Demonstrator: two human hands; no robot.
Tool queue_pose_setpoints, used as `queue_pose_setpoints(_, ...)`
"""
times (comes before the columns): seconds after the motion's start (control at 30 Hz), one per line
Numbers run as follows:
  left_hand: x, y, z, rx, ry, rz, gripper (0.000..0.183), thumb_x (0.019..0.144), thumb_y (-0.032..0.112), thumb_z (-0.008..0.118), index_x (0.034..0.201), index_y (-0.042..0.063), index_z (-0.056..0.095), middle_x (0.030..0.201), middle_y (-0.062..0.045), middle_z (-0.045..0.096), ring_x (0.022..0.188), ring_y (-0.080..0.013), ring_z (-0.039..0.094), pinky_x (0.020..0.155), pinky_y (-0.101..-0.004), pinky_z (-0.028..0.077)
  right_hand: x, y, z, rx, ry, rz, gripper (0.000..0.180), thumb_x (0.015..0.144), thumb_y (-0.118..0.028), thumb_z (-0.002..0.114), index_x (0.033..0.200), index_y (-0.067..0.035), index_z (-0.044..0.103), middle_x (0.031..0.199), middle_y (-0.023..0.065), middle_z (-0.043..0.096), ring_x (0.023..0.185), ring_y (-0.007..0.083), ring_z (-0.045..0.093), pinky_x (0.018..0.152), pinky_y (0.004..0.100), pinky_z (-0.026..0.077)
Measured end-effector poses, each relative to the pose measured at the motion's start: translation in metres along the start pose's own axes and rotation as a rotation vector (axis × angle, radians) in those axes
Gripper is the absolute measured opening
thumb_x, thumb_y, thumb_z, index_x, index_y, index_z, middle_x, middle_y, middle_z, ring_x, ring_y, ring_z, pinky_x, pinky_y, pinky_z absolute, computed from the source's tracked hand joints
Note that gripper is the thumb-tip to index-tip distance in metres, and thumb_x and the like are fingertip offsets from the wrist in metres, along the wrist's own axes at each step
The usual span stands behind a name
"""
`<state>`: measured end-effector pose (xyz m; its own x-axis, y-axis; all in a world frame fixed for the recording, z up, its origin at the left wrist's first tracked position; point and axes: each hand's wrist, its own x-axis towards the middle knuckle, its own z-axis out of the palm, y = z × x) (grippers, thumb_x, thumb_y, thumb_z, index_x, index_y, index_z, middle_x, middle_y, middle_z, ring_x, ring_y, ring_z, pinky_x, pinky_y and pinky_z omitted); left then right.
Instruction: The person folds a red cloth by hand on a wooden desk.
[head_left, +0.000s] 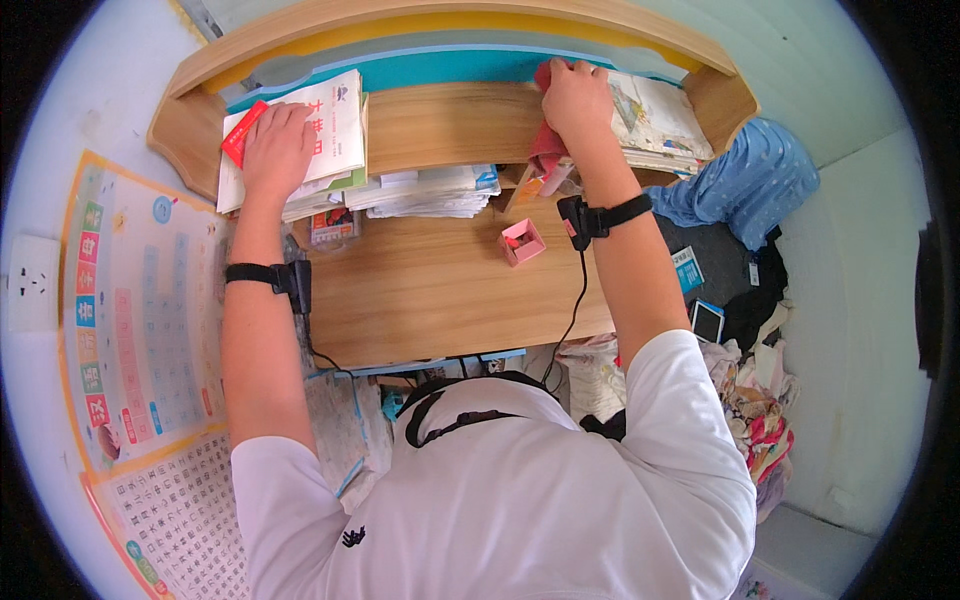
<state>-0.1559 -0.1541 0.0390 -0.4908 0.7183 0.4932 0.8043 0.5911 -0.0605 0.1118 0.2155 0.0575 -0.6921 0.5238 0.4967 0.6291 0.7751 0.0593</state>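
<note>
My left hand (279, 150) lies flat, fingers spread, on a white booklet (337, 127) with red print, which tops a stack of papers on the left of the desk's upper shelf (450, 124). A small red booklet (244, 135) sticks out beside its fingertips. At the right part of the shelf, my right hand (577, 101) grips a dark red cloth (547, 146) that hangs over the shelf's front edge. Right beside that hand is a stack of worn books (660, 120). A small open pink box (523, 242) with little things inside stands on the desktop below.
Under the shelf are a pile of papers (427, 193) and a clear plastic box (334, 227). The wooden desktop (450, 292) lies before me. Blue patterned fabric (757, 176), a tablet-like device (707, 321) and heaped clothes (757, 420) are at the right. Black cables run from both wrist straps.
</note>
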Motion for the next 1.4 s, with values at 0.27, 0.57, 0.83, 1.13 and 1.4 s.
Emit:
queue_pose_setpoints(0.27,0.002,0.001,-0.002,0.039,-0.034,-0.035,0.035,0.109,0.028,0.058,0.138,0.013,0.072,0.144,-0.007,0.07,0.142,-0.0291,0.059,0.12,-0.0481,0.046,-0.032,-0.019,0.052,0.231,0.057,0.031,0.054,0.096,-0.029,0.069,0.148,-0.016,0.069,0.162,0.02,0.058,0.143,0.0495,0.051,0.118,0.0619,0.046)
queue_pose_setpoints(0.57,0.002,-0.001,0.0,-0.003,-0.022,-0.015,0.033,0.108,0.025,0.059,0.135,0.013,0.072,0.14,-0.007,0.071,0.138,-0.0307,0.061,0.118,-0.0482,0.047,0.002,0.005,0.045,0.085,-0.192,-0.09,0.052,0.096,-0.022,0.071,0.146,-0.01,0.063,0.143,0.0205,0.064,0.13,0.0484,0.06,0.109,0.0558,0.054)
queue_pose_setpoints(0.83,0.003,0.002,-0.002,-0.005,-0.014,-0.017,0.03,0.108,0.024,0.059,0.133,0.013,0.073,0.138,-0.008,0.071,0.136,-0.0308,0.062,0.116,-0.0471,0.048,-0.008,0.008,0.058,0.182,-0.089,-0.022,0.056,0.094,-0.032,0.074,0.141,-0.003,0.062,0.139,0.0252,0.064,0.127,0.0496,0.06,0.109,0.0553,0.054)
queue_pose_setpoints(1.13,0.003,0.005,-0.002,0.019,-0.011,-0.022,0.032,0.108,0.024,0.06,0.134,0.012,0.072,0.142,-0.008,0.071,0.138,-0.0307,0.061,0.118,-0.0483,0.047,-0.013,-0.005,0.036,0.167,-0.279,0.207,0.071,0.103,-0.04,0.071,0.153,0.003,0.045,0.134,0.0346,0.063,0.127,0.0543,0.064,0.102,0.0568,0.06)
queue_pose_setpoints(1.4,0.002,0.002,-0.001,-0.007,-0.011,-0.014,0.033,0.108,0.026,0.061,0.136,0.012,0.072,0.143,-0.008,0.07,0.14,-0.0308,0.06,0.119,-0.0482,0.046,-0.012,-0.025,0.025,0.616,-0.274,-0.539,0.094,0.09,-0.029,0.087,0.165,-0.003,0.038,0.152,0.0308,0.061,0.138,0.0501,0.061,0.114,0.0584,0.054)
